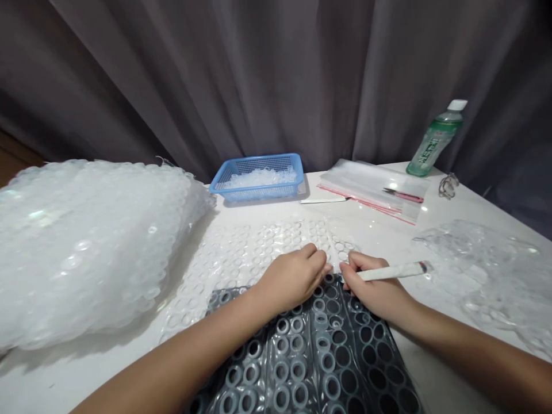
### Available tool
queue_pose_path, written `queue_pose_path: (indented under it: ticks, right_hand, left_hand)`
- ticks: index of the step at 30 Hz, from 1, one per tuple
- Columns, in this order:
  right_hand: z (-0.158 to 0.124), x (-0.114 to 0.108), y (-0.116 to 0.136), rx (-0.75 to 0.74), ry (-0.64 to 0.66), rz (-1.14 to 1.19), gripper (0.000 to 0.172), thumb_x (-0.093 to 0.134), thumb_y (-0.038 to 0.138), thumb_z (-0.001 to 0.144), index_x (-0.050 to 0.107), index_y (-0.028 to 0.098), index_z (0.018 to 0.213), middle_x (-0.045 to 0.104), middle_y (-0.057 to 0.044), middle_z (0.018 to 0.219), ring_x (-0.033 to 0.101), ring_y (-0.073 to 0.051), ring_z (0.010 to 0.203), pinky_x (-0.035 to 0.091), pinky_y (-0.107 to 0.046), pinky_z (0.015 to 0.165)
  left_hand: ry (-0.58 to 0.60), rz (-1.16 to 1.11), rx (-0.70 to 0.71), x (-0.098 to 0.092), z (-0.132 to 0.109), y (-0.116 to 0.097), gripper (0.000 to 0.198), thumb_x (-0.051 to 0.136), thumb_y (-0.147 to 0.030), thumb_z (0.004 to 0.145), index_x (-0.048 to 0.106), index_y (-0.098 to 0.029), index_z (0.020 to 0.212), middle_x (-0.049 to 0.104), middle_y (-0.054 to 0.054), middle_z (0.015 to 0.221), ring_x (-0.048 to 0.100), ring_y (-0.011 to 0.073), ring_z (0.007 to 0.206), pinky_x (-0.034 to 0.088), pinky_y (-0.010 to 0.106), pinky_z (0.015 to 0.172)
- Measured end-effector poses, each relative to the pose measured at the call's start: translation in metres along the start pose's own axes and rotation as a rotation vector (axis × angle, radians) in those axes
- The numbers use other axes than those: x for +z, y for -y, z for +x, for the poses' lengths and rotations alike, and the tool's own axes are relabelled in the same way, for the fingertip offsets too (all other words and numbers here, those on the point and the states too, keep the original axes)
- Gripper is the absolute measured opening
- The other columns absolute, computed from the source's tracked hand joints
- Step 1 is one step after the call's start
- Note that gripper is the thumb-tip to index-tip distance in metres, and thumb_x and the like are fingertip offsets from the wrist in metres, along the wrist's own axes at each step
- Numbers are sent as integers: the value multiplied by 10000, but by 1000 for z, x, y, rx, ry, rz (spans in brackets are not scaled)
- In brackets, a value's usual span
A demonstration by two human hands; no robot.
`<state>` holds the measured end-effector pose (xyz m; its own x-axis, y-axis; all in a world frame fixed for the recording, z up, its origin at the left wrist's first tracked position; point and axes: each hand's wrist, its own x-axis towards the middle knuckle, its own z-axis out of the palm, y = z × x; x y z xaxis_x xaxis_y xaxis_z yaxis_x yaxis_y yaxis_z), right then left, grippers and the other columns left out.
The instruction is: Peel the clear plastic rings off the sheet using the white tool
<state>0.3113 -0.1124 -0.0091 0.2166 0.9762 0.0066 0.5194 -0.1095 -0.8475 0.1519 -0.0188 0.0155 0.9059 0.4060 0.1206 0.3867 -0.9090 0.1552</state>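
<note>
A dark board or sheet (pixel 304 376) lies in front of me, covered by clear plastic with rows of translucent rings (pixel 282 371). Toward its right side the round spots look flat and black, without raised rings. My left hand (pixel 297 276) is closed near the far edge of the dark sheet, its fingertips bent down; anything between them is hidden. Just to its right, my right hand (pixel 375 287) grips a slim, pen-like tool wrapped in white (pixel 394 271). Its working tip is down by the sheet's far edge and cannot be made out.
A big bag of clear rings (pixel 86 247) fills the left. Behind are a blue basket (pixel 259 192) of clear pieces, another white-handled tool (pixel 323 200), zip bags (pixel 366 184), pink-handled snips (pixel 405 196) and a bottle (pixel 435 141). Perforated plastic (pixel 241 247) and crumpled film (pixel 495 270) lie about.
</note>
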Motion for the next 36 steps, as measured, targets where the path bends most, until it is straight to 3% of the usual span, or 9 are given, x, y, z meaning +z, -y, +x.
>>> queue_pose_path:
  ticks: [4,8,13,20,24,26,28,32,36]
  right_hand:
    - [2,3,-3,-26,2,-21,273,429,272,825,409,187,566,492,25,534,435,-103,517,276,-234,494]
    - [2,4,-5,-42,8,-36,292,421,278,836,395,186,560,491,29,534,433,-100,526,279,-233,506]
    - [3,4,-6,-31,22,-35,286,416,290,840,405,187,573,495,30,548,436,-101,536,277,-232,505]
    - [1,4,-6,-39,3,-96,280,425,271,811,354,191,551,447,32,517,416,-104,521,273,-239,508]
    - [2,-1,0,-11,41,-60,282,428,283,809,382,192,546,493,17,522,446,-106,505,286,-233,490]
    - [7,-5,4,26,63,19,281,432,307,814,407,194,558,521,12,522,477,-109,496,303,-225,477]
    - [14,-8,6,52,38,89,280,447,330,809,403,197,567,527,17,504,514,-119,508,326,-219,475]
    - [29,-5,1,28,28,98,262,478,279,761,372,197,536,512,28,473,510,-121,497,343,-222,484]
    - [33,3,-7,24,41,103,246,460,240,736,352,199,519,490,31,465,477,-112,481,334,-221,477]
  left_hand:
    - [30,189,130,5,0,-2,246,360,-355,916,503,-167,847,528,17,751,519,133,632,386,231,504]
    - [16,333,285,4,-2,0,96,442,-240,881,509,-175,903,533,21,755,511,137,651,368,226,495]
    - [-1,409,412,4,-4,-3,109,425,-153,859,509,-150,927,531,31,744,502,156,634,357,249,466]
    - [16,172,277,5,-2,-1,116,383,-182,876,493,-157,849,544,26,744,503,138,638,373,234,509]
    - [-301,-305,-172,-10,0,18,260,254,-259,925,458,-159,799,537,7,716,515,116,647,412,231,581]
    - [-366,-409,-299,-16,3,27,300,237,-282,934,462,-158,778,539,2,704,524,114,661,417,237,617]
    - [-255,-376,-262,-19,7,30,306,267,-308,931,478,-158,768,547,-4,686,529,118,653,407,241,616]
    - [48,-69,-31,-11,14,23,258,330,-328,914,487,-160,798,564,4,695,534,131,617,367,237,541]
    - [120,184,144,-3,16,14,179,375,-301,892,486,-169,846,579,7,756,549,142,605,337,237,475]
